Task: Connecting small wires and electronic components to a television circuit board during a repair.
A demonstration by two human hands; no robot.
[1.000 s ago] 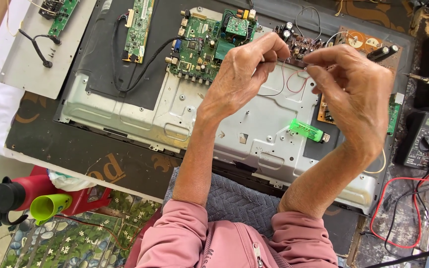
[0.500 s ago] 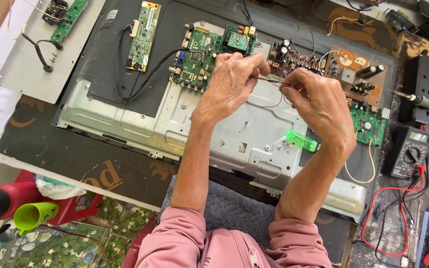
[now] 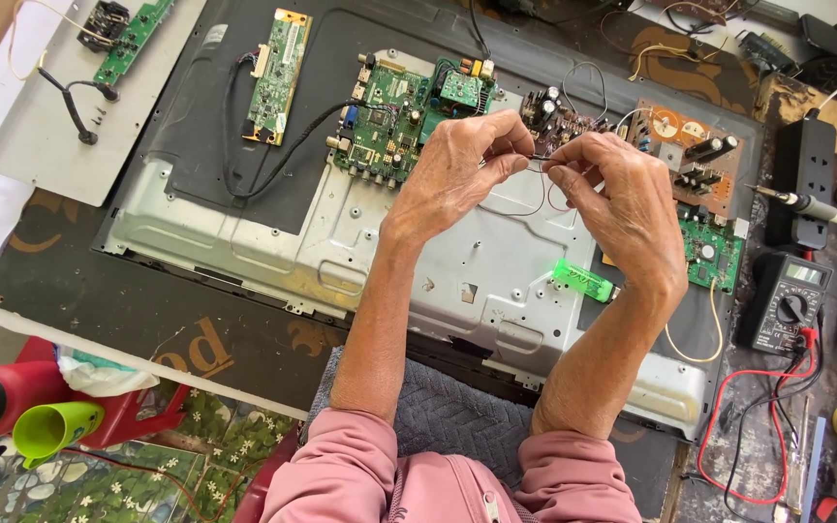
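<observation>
Over the middle of the opened television back [image 3: 496,291], I am holding both hands close together, fingertips almost meeting. The left hand [image 3: 457,174] is pinching one end of a thin wire [image 3: 535,158] between thumb and fingers, and the right hand [image 3: 622,199] is pinching the other end, so the short dark stretch is running between them. A fine red loop of wire is hanging just below the fingers, above the grey metal plate. Just behind the left hand, the green main circuit board [image 3: 394,116] is lying on the panel, and behind the right hand a brown power board [image 3: 690,155] is sitting near the panel's right edge. A small green lighter [image 3: 583,281] is resting on the metal plate below the right wrist. To the far right on the counter [image 3: 70,291], a black multimeter [image 3: 785,302] with red leads is lying beside a soldering iron [image 3: 816,208]. A narrow green board [image 3: 278,63] is lying to the left.
</observation>
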